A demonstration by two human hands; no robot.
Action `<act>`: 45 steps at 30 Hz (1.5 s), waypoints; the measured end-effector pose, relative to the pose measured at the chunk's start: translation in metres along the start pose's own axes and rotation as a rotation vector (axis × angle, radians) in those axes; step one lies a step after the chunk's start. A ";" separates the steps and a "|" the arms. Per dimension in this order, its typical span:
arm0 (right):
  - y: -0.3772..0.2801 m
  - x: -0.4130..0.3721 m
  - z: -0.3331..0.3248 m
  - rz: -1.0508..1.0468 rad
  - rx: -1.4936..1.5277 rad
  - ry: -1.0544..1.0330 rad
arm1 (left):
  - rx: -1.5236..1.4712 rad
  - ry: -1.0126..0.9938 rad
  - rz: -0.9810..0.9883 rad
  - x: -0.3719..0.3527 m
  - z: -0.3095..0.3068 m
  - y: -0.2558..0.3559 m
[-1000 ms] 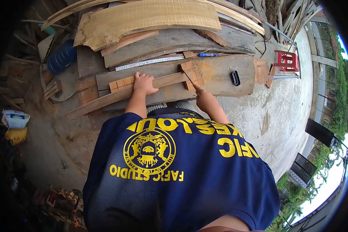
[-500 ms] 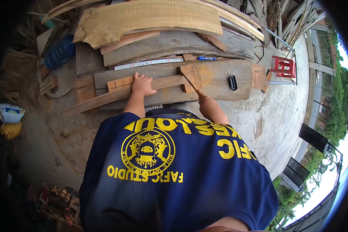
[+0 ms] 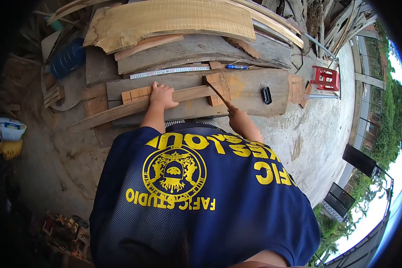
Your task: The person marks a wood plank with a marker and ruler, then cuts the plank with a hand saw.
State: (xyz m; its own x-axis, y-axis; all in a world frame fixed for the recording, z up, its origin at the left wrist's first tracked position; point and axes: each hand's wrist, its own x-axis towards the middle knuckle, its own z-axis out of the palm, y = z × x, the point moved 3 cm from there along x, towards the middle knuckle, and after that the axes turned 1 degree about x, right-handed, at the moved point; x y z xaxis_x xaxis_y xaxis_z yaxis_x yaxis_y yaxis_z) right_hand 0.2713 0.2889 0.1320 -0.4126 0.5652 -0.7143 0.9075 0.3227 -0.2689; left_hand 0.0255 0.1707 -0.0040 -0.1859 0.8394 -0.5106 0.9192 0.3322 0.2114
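Observation:
My left hand [image 3: 164,95] grips a long, narrow wooden strip [image 3: 190,94] from above and holds it down across the bench plank. The strip's far left end sticks out past the plank. In my right hand [image 3: 240,119] is the handle of a handsaw [image 3: 218,94]. Its thin, dark blade, seen nearly edge-on, lies across the strip near its right end. Beneath that end is a reddish wooden block [image 3: 215,79]. A second block [image 3: 136,95], marked with cross lines, lies beside my left hand. How deep the blade sits cannot be made out.
Behind the strip lie a tape measure [image 3: 169,70] and a blue marker [image 3: 236,67]. A black oblong object [image 3: 266,95] rests on the plank [image 3: 250,100] at right. Boards [image 3: 174,20] are stacked beyond. A red stool [image 3: 324,78] and blue water bottle [image 3: 67,59] stand on the floor.
The whole view has shifted slightly left. Both hands keep their hold, and the saw stays at the same place on the strip, with little visible movement.

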 end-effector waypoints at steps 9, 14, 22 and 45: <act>-0.021 -0.018 -0.006 0.041 -0.020 -0.027 | -0.011 0.017 0.003 0.000 0.003 0.000; -0.003 0.001 0.013 0.002 0.014 0.026 | -0.005 0.001 0.005 0.001 0.005 0.000; 0.000 -0.016 -0.010 -0.043 -0.024 -0.001 | -0.005 -0.009 0.007 0.000 0.006 -0.001; -0.012 -0.019 -0.024 -0.020 -0.037 -0.064 | -0.045 0.022 0.010 0.000 0.008 -0.002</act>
State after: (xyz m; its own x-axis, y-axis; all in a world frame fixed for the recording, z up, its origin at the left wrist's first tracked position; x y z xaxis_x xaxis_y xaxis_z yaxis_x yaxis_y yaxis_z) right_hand 0.2662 0.2928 0.1642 -0.4239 0.5090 -0.7491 0.8950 0.3620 -0.2605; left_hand 0.0262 0.1668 -0.0110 -0.1849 0.8518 -0.4902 0.9046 0.3424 0.2538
